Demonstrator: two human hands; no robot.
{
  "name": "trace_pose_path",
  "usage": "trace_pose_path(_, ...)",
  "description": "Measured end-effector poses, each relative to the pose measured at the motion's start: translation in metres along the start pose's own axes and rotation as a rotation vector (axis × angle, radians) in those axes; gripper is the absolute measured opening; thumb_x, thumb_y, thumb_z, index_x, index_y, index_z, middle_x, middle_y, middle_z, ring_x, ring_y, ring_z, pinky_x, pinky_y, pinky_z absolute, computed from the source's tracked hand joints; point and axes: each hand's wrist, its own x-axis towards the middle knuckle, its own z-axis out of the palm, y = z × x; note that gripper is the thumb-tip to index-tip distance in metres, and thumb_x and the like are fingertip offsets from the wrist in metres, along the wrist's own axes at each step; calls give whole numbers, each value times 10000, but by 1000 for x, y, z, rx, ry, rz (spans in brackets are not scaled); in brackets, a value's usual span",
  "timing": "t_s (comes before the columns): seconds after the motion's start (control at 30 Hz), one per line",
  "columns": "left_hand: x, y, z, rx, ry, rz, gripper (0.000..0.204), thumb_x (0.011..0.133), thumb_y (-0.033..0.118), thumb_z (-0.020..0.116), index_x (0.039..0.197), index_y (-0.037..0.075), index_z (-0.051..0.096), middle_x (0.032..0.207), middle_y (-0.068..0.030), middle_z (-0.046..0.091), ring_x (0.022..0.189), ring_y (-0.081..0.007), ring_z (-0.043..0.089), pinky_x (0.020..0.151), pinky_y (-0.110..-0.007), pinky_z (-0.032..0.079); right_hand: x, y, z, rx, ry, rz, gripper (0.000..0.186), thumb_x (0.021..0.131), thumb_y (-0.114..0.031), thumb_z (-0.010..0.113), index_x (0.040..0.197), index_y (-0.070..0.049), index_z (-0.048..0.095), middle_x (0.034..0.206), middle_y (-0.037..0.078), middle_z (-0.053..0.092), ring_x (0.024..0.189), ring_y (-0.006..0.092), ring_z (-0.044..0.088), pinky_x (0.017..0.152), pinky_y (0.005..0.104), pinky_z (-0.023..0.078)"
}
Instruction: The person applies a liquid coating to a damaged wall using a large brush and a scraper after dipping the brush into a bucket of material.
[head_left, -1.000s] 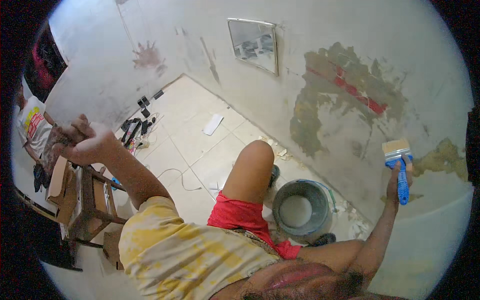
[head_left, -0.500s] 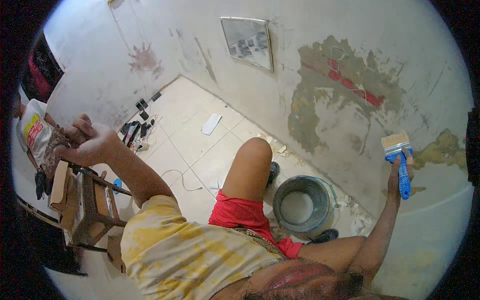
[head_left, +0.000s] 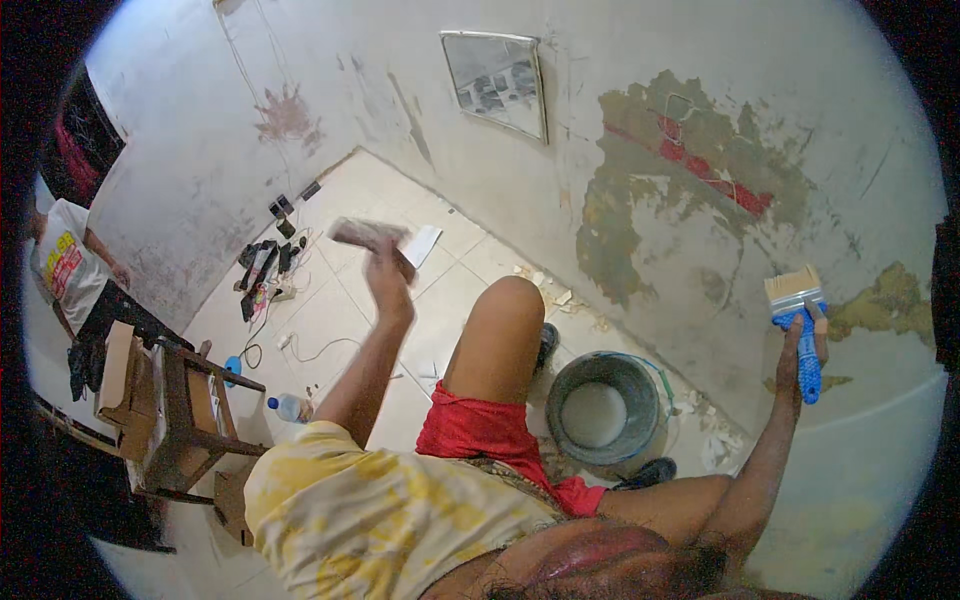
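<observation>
In my right hand is a wide paintbrush with a blue handle and pale bristles. Its bristles point up, close to the wall at the right. Farther left, my left hand is raised over the floor, its fingers closed on a brown oblong thing. Motion smears that thing, so its kind cannot be made out. Beyond my knee on the right stands a dark bucket holding a whitish liquid.
The wall has a peeled patch with a red streak, and a framed mirror. A wooden stool, a bottle, cables and tools stand or lie leftward. A person is at the far left. Flakes line the wall's foot.
My left hand has swung from the far left toward the middle, carrying the brown thing. The bottle and the other person's arm now show. My right hand has hardly moved.
</observation>
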Motion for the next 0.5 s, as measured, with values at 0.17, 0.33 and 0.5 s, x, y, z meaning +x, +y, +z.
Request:
trace_pose_path(0.17, -68, -105, -48, 244, -159, -537, 418, 966, 450, 520, 885, 47, 600, 555, 28, 382, 448, -101, 385, 427, -276, 306, -2, 3, -1, 68, -23, 70, 365, 974, -239, 598, 1268, -24, 586, 1170, 156, 639, 1027, 236, 612, 859, 363, 524)
trace_pose_path(0.33, -76, -114, -69, 568, -216, -787, 333, 869, 305, 570, 822, -10, 667, 614, -35, 552, 473, -175, 496, 480, -340, 412, 0, 11, -2, -54, 0, 8, 379, 973, -271, 597, 1270, -36, 589, 1154, 158, 649, 1009, 237, 625, 844, 369, 520)
trace_pose_path(0.5, -53, -70, -69, 431, -480, -743, 211, 885, 227, 565, 809, 42, 629, 605, -2, 456, 519, -140, 445, 494, -309, 355, -4, -44, 1, 50, -49, 14, 382, 977, -270, 591, 1258, -11, 579, 1143, 150, 638, 989, 222, 614, 837, 357, 515)
